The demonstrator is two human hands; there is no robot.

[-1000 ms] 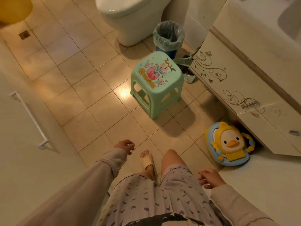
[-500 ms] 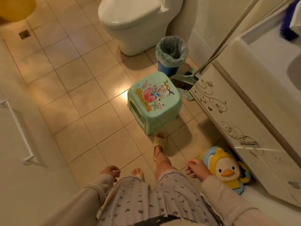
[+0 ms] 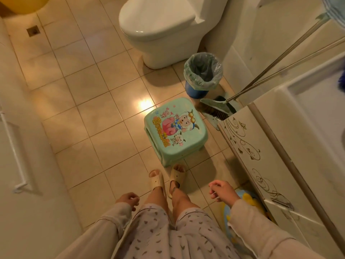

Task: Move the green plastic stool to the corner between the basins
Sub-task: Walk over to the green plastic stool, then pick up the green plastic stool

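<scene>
The green plastic stool (image 3: 175,130), with a cartoon sheep picture on its seat, stands upright on the tiled floor just ahead of my slippered feet and left of the vanity cabinet. My left hand (image 3: 128,200) hangs beside my left thigh, fingers loosely curled, holding nothing. My right hand (image 3: 223,190) hangs lower right of the stool, fingers loosely curled and empty, well short of it. A yellow basin (image 3: 24,4) shows at the top left corner.
A white toilet (image 3: 162,28) stands beyond the stool. A blue bin with a plastic liner (image 3: 202,74) sits between them. Broom and dustpan (image 3: 216,109) lean by the patterned cabinet (image 3: 261,157). A duck-shaped child seat (image 3: 248,200) lies under my right arm. A door (image 3: 18,146) is at the left.
I have stepped closer: both feet now stand together right before the stool, which appears nearer. My hands stay hanging at my sides, empty.
</scene>
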